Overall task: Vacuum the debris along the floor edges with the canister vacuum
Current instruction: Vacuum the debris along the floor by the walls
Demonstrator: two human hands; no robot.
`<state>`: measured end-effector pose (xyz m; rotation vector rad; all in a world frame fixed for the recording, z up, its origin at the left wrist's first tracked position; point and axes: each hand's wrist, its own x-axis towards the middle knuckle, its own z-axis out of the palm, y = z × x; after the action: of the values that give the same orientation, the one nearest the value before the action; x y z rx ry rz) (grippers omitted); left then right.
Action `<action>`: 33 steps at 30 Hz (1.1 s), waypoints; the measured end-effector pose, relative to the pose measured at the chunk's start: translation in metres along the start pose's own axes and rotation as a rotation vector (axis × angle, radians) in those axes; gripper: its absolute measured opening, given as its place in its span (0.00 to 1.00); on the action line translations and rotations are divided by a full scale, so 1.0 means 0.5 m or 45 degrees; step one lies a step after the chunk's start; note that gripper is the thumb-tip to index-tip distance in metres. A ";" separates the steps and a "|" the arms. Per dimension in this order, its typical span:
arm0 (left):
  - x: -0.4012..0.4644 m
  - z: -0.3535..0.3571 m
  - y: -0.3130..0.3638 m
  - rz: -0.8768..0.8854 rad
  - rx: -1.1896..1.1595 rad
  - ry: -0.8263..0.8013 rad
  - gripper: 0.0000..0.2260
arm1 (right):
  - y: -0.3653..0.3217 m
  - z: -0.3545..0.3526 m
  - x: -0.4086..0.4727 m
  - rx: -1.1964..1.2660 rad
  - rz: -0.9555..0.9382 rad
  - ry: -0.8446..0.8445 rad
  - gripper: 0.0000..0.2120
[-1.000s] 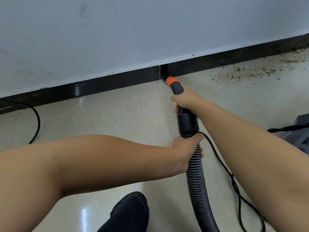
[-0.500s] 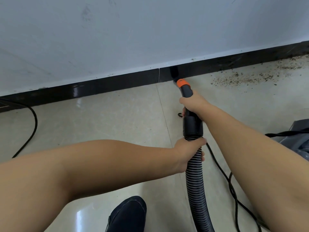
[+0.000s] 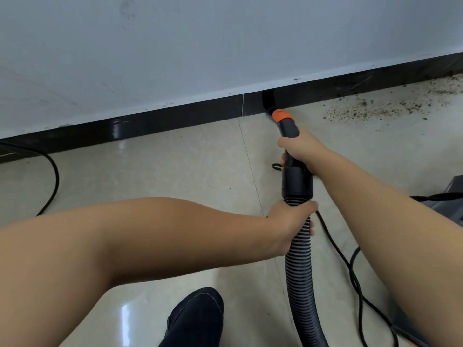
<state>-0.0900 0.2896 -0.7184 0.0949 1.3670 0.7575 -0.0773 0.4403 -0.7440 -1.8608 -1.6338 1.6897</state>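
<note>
Hose first: the ribbed black flexible vacuum hose looked light and bendy, its rigid orange-collared nozzle pressed at the black skirting. Right hand gripped the stiff handle, left hand clasped the hose just below the cuff. Brown scattered debris lay near, rightward.

A plain pale wall fills the upper part of the view, faintly scuffed and smudged in places. Along its foot runs a glossy black skirting board with a thin vertical joint near the middle. The floor is laid in large cream tiles, polished enough to throw back soft white glints of light.
</note>
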 end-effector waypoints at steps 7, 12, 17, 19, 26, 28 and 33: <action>-0.051 -0.098 -0.044 0.025 -0.179 0.130 0.07 | -0.042 0.165 -0.046 -0.138 -0.096 -0.353 0.17; -0.071 -0.165 -0.035 0.039 -0.286 0.199 0.06 | -0.082 0.263 -0.055 -0.205 -0.145 -0.455 0.17; -0.088 -0.193 -0.032 0.031 -0.371 0.219 0.07 | -0.104 0.309 -0.059 -0.296 -0.166 -0.540 0.17; -0.091 -0.200 -0.031 0.036 -0.398 0.237 0.07 | -0.110 0.323 -0.060 -0.328 -0.172 -0.566 0.17; -0.078 -0.183 -0.037 0.071 -0.342 0.220 0.08 | -0.101 0.300 -0.056 -0.337 -0.164 -0.489 0.17; -0.067 -0.153 -0.034 0.070 -0.290 0.154 0.07 | -0.089 0.248 -0.047 -0.312 -0.134 -0.409 0.17; -0.039 -0.047 -0.025 0.030 -0.062 -0.089 0.07 | -0.031 0.070 -0.035 -0.218 -0.001 -0.139 0.17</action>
<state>-0.1058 0.2611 -0.7136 0.0982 1.2825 0.7993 -0.1098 0.4152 -0.7348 -1.8701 -1.8755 1.7292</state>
